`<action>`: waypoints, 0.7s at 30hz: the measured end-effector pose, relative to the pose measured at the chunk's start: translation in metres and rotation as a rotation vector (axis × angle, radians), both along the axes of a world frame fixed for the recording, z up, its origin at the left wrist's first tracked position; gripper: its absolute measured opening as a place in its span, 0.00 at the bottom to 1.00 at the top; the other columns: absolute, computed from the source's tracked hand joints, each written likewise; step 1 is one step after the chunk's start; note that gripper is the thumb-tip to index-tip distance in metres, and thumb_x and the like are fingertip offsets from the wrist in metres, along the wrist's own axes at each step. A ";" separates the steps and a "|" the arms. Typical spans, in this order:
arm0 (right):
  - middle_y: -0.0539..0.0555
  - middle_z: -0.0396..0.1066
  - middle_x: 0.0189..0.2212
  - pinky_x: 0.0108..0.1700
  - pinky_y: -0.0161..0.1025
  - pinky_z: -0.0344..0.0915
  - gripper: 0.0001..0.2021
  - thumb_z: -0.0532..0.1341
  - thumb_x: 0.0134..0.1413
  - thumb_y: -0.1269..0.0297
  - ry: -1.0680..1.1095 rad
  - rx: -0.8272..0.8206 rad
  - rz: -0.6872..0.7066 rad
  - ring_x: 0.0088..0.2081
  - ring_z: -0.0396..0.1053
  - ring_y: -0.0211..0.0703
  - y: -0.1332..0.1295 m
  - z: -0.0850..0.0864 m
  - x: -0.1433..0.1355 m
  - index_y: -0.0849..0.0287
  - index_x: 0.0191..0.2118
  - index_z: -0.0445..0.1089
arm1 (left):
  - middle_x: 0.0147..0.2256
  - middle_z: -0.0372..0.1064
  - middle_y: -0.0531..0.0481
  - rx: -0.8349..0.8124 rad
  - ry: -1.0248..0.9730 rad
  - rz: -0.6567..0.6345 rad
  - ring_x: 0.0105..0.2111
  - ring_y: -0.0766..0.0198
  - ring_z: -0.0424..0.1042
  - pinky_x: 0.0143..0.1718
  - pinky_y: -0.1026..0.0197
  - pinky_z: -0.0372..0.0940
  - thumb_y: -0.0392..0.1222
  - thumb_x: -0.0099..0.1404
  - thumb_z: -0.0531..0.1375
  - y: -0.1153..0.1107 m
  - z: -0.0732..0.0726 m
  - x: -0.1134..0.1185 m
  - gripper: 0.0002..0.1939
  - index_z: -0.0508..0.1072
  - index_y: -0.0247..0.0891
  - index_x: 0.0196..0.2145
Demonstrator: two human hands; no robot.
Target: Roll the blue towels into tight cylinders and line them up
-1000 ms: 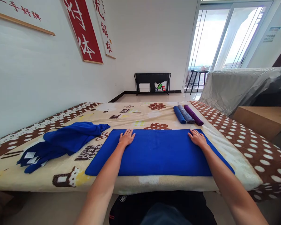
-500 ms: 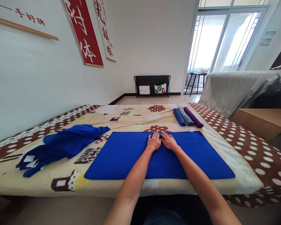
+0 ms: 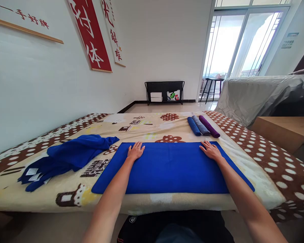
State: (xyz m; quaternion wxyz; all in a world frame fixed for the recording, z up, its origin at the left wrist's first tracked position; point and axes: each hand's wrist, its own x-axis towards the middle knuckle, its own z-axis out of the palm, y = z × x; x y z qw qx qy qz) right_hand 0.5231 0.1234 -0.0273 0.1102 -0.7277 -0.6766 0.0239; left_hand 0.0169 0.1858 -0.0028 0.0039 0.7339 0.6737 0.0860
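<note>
Towel [image 3: 172, 167] is lying flat across the near part of the bed [image 3: 245, 135], one long edge close to the near edge of the blanket [image 3: 152, 126], the other toward the wall. I am pressing both palms on its far edge: left hand [image 3: 135, 151] near the far left corner, right hand [image 3: 210, 150] near the far right corner. Fingers of both hands are spread apart and flat on the cloth, gripping nothing. Change noted: half a second ago my two hands were touching each other at the middle of the far edge; now they are well apart, out at the corners, the same spread as a second ago. I am reading that as a smoothing stroke from centre outward, repeated. Judgement: the surface is looking even, no visible wrinkles or lifted corners, so the flattening seems close to done. A crumpled blue cloth [image 3: 73, 152] with white tags is sitting to the left, just beside the towel's far left corner but not overlapping it as far as I can tell. Three rolled towels [image 3: 202, 126], blue, grey and purple, are lying side by side beyond my right hand, near it but apart from the flat towel. A dark shelf [image 3: 164, 91] is standing against the far wall.
</note>
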 end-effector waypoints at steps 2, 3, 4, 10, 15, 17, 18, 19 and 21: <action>0.59 0.50 0.67 0.66 0.64 0.46 0.29 0.56 0.64 0.48 0.006 0.000 -0.053 0.66 0.51 0.57 -0.004 -0.001 0.018 0.55 0.65 0.56 | 0.65 0.54 0.42 -0.002 0.004 0.052 0.63 0.46 0.56 0.63 0.34 0.51 0.51 0.69 0.58 0.001 0.002 -0.020 0.27 0.62 0.41 0.62; 0.59 0.51 0.67 0.66 0.64 0.46 0.29 0.57 0.64 0.48 0.009 0.001 -0.076 0.66 0.51 0.57 -0.006 -0.002 0.026 0.55 0.65 0.56 | 0.65 0.54 0.42 -0.001 0.006 0.078 0.63 0.46 0.56 0.63 0.34 0.51 0.51 0.69 0.58 0.002 0.003 -0.029 0.27 0.62 0.41 0.62; 0.59 0.51 0.67 0.65 0.63 0.47 0.28 0.57 0.64 0.48 0.013 0.002 -0.097 0.66 0.52 0.56 -0.008 -0.002 0.032 0.55 0.65 0.57 | 0.65 0.54 0.42 0.000 0.006 0.105 0.63 0.46 0.56 0.63 0.34 0.51 0.51 0.69 0.58 0.002 0.003 -0.037 0.27 0.62 0.41 0.62; 0.59 0.53 0.66 0.65 0.63 0.49 0.28 0.57 0.64 0.49 0.021 0.008 -0.224 0.65 0.54 0.56 -0.020 0.002 0.054 0.56 0.64 0.59 | 0.65 0.53 0.41 0.008 0.004 0.265 0.63 0.46 0.56 0.63 0.33 0.51 0.52 0.69 0.58 -0.005 0.011 -0.070 0.27 0.62 0.41 0.62; 0.60 0.52 0.66 0.65 0.65 0.46 0.27 0.58 0.63 0.51 -0.010 0.072 -0.289 0.66 0.51 0.58 -0.020 0.015 0.029 0.57 0.63 0.59 | 0.65 0.54 0.41 0.033 0.005 0.264 0.63 0.45 0.56 0.62 0.33 0.52 0.50 0.69 0.59 -0.012 0.018 -0.047 0.26 0.62 0.40 0.61; 0.60 0.52 0.66 0.65 0.65 0.46 0.27 0.58 0.63 0.52 -0.028 0.115 -0.229 0.66 0.51 0.58 -0.014 0.018 -0.003 0.56 0.63 0.59 | 0.65 0.54 0.41 0.037 0.001 0.156 0.63 0.45 0.56 0.62 0.33 0.51 0.51 0.69 0.58 -0.014 0.015 -0.011 0.27 0.62 0.40 0.62; 0.59 0.53 0.66 0.65 0.64 0.48 0.26 0.59 0.63 0.52 -0.034 0.133 -0.169 0.65 0.52 0.57 -0.010 0.018 -0.024 0.56 0.63 0.59 | 0.65 0.54 0.41 0.035 -0.002 0.082 0.63 0.46 0.56 0.63 0.34 0.51 0.51 0.69 0.58 -0.015 0.012 0.012 0.27 0.61 0.41 0.62; 0.59 0.54 0.65 0.64 0.63 0.51 0.26 0.59 0.63 0.53 -0.037 0.144 -0.099 0.64 0.54 0.56 -0.007 0.018 -0.047 0.57 0.62 0.60 | 0.65 0.53 0.41 0.031 -0.007 0.006 0.63 0.46 0.56 0.63 0.34 0.50 0.51 0.69 0.58 -0.017 0.008 0.038 0.27 0.61 0.41 0.62; 0.59 0.57 0.63 0.63 0.61 0.54 0.24 0.59 0.63 0.53 -0.035 0.153 0.044 0.62 0.58 0.54 0.000 0.016 -0.097 0.56 0.62 0.61 | 0.65 0.54 0.42 0.027 -0.018 -0.136 0.63 0.47 0.57 0.62 0.35 0.52 0.51 0.69 0.58 -0.022 -0.001 0.093 0.27 0.61 0.41 0.62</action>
